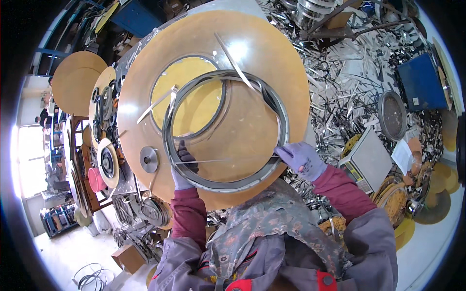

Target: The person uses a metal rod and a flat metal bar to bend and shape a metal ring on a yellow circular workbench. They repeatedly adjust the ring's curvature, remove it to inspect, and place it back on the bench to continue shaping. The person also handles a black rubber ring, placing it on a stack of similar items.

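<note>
Steel strip coil (pixel 225 131) at frame centre on a tan disc (pixel 272 58); left hand (pixel 183 167) grips its lower-left rim, right hand (pixel 302 159) fingers pinch a strip end running horizontally between the hands.

Both gloved hands, left (pixel 183 167) and right (pixel 302 159), grip a coiled metal band (pixel 224 184).

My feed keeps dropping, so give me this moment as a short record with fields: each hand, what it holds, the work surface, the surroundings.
left hand: gloved left hand, fingers closed on the left side of the coil
right hand: gloved right hand, pinching a thin metal strip stretched across the coil towards the left hand
held thing: coil of metal band, many turns, loose ends sticking up
work surface: large round tan disc with a yellow centre under the coil
right of disc: heap of metal scrap strips, weighing scale
left of disc: smaller wound reels
</note>
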Available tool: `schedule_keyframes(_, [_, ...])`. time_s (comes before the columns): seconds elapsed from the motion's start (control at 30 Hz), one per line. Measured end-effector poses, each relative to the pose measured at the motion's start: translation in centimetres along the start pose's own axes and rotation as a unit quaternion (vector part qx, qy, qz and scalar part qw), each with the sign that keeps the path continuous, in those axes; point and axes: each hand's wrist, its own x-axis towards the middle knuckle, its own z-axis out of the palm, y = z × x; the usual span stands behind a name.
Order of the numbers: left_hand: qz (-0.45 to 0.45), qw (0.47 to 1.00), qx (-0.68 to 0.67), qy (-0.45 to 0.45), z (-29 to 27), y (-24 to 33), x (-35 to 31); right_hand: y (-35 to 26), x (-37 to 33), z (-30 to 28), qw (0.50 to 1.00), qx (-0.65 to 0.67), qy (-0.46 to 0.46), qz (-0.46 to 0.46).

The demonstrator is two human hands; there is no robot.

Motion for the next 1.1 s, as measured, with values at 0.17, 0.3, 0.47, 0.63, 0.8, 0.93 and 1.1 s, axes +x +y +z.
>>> schedule_keyframes(0.17, [0.111,0.989,-0.09,-0.033,-0.2,-0.3,0.1,1.5,-1.3,-2.9,0.986,0.116,0.035,0.113])
schedule_keyframes(0.3, [0.159,0.987,0.006,0.0,-0.3,0.0,-0.2,6.2,2.7,-1.4,0.921,0.016,0.225,0.316])
schedule_keyframes(0.47, [0.207,0.94,0.217,0.162,2.2,-1.2,-0.1,12.1,9.1,1.1,0.925,-0.053,0.22,0.307])
schedule_keyframes(0.63, [0.24,0.93,0.232,0.156,1.9,-0.3,-0.1,9.2,8.9,0.7,0.895,-0.002,0.179,0.409])
schedule_keyframes(0.8, [0.219,0.895,0.361,0.141,3.1,0.4,-0.7,-0.1,8.9,1.2,0.861,0.12,0.043,0.493])
schedule_keyframes(0.93, [0.159,0.816,0.52,0.197,5.1,0.3,-0.8,1.2,7.6,4.9,0.833,0.149,0.135,0.515])
schedule_keyframes(1.1, [0.184,0.81,0.526,0.184,6.5,-0.7,-2.2,-0.4,7.7,3.3,0.825,0.137,0.154,0.526])
